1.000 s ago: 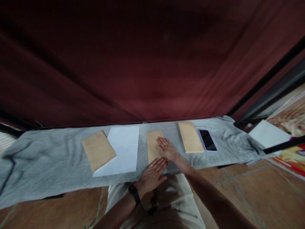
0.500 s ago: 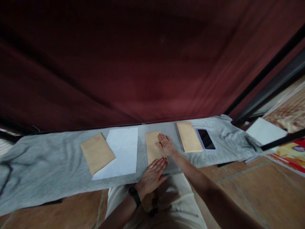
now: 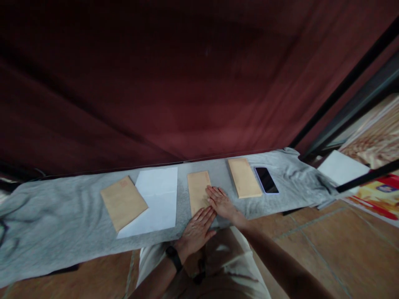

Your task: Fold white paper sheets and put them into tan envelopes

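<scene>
A brown paper envelope (image 3: 198, 185) lies flat on the grey cloth in front of me. My left hand (image 3: 197, 232) rests on its near end, fingers stretched out and flat. On its right edge lies my right hand (image 3: 220, 202), also with straight fingers, its fingertips on the paper. The two hands almost touch, and they cover the envelope's near right part. To the right is a stack of brown envelopes (image 3: 245, 177). At left, another brown envelope (image 3: 124, 202) overlaps a sheet of white paper (image 3: 158, 199).
A phone (image 3: 267, 180) lies right of the stack. The grey cloth (image 3: 62, 220) covers a narrow bench against a dark red curtain (image 3: 187, 91). Black metal bars (image 3: 346, 83), a white sheet (image 3: 341, 168) and a colourful printed package (image 3: 380, 191) are at the right.
My right hand has slid down the envelope's right edge toward me, closer to my left hand. The left hand stays about where it was. The view has shifted slightly.
</scene>
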{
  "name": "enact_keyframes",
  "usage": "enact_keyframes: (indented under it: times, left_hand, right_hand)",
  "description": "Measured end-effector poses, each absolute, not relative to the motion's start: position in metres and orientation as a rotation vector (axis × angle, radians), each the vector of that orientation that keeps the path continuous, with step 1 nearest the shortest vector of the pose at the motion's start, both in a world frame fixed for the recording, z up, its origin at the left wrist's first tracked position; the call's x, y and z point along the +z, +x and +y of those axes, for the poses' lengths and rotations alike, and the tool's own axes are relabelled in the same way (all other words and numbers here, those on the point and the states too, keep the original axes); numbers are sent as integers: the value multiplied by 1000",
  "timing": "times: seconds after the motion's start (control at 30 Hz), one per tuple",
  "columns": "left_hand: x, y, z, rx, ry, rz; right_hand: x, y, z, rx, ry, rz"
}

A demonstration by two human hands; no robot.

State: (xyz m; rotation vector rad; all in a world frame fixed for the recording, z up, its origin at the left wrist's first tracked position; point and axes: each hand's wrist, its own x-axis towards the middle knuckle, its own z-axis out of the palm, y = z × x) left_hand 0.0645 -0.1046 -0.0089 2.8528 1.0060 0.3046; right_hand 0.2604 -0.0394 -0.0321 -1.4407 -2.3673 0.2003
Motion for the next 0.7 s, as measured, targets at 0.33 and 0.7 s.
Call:
enact_keyframes:
  times: [0.33, 0.7]
  left_hand:
    - [-27, 78, -128, 478, 2806, 1250]
    - [-32, 92, -108, 369, 2699, 1584]
  right_hand:
    - [-20, 234, 3, 155, -1776, -2149]
    - [-31, 248, -61, 612, -1858, -1658]
